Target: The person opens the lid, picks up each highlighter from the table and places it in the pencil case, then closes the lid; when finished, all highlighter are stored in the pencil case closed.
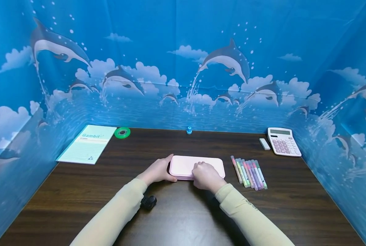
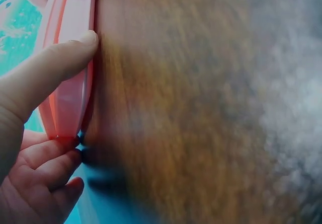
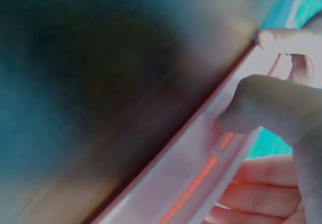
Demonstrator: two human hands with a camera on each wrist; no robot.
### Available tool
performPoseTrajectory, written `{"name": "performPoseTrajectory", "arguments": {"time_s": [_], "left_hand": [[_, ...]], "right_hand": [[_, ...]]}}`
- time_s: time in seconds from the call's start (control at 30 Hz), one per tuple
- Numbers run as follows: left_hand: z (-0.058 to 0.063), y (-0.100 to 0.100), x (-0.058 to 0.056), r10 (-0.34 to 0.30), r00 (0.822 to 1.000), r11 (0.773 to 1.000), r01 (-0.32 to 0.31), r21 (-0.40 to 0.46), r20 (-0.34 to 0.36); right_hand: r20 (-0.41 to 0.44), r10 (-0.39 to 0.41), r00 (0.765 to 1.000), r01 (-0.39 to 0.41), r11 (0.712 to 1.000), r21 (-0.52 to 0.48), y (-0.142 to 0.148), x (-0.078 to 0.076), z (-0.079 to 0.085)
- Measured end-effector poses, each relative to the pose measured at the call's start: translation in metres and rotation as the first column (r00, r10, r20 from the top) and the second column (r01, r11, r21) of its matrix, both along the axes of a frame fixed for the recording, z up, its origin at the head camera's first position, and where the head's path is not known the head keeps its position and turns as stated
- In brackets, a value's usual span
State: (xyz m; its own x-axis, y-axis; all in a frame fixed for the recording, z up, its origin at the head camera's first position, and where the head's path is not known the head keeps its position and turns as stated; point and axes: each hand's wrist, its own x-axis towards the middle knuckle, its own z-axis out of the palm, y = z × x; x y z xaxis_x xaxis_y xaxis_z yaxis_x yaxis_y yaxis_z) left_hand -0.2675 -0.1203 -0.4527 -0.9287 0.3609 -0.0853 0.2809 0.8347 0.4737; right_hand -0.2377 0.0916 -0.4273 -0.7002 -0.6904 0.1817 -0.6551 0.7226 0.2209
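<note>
A pale pink pencil case (image 1: pixel 183 165) with a flat, rounded lid lies lengthwise on the dark wooden table. My left hand (image 1: pixel 160 170) grips its left end; in the left wrist view the thumb (image 2: pixel 65 58) lies along the front side and the fingers wrap round the end. Over the front edge, right of the middle, sits my right hand (image 1: pixel 206 176) with fingers bent above the lid. Its thumb (image 3: pixel 251 103) presses at the orange-looking seam between lid and base in the right wrist view. The lid looks closed; what is inside is hidden.
Several marker pens (image 1: pixel 248 173) lie in a row right of the case. Farther right are a white eraser (image 1: pixel 264 144) and a calculator (image 1: pixel 283 141). A notebook (image 1: pixel 87 143), a green tape roll (image 1: pixel 122 132) and a small blue object (image 1: pixel 189 130) lie toward the back.
</note>
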Motion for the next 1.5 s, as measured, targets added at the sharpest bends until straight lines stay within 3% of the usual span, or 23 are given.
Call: {"name": "performPoseTrajectory", "arguments": {"time_s": [0.27,0.5,0.73,1.07,1.27,1.5], "left_hand": [[0.002,-0.001,0.000,0.019,1.000,1.000,-0.019,-0.012,0.021],[0.003,-0.002,0.001,0.025,1.000,1.000,-0.025,-0.003,0.014],[0.005,-0.002,0.002,0.046,0.998,0.998,-0.048,0.041,0.051],[0.003,-0.002,0.002,0.037,0.999,0.996,-0.038,0.083,0.019],[0.001,-0.002,0.006,0.044,0.999,0.995,-0.045,0.087,0.019],[-0.002,-0.004,0.009,0.041,0.999,0.992,-0.041,0.118,0.007]], "right_hand": [[0.054,0.043,0.998,-0.033,0.983,-0.178,0.021,-0.009,-0.001],[0.091,0.058,0.994,-0.034,0.969,-0.244,0.030,-0.012,0.002],[0.117,0.041,0.992,-0.002,0.947,-0.321,0.038,-0.017,0.007],[0.150,-0.140,0.979,0.194,0.875,-0.443,0.052,-0.020,0.013],[0.131,-0.165,0.978,0.209,0.847,-0.489,0.061,-0.021,0.015],[0.133,-0.245,0.960,0.279,0.813,-0.512,0.080,-0.026,0.021]]}}
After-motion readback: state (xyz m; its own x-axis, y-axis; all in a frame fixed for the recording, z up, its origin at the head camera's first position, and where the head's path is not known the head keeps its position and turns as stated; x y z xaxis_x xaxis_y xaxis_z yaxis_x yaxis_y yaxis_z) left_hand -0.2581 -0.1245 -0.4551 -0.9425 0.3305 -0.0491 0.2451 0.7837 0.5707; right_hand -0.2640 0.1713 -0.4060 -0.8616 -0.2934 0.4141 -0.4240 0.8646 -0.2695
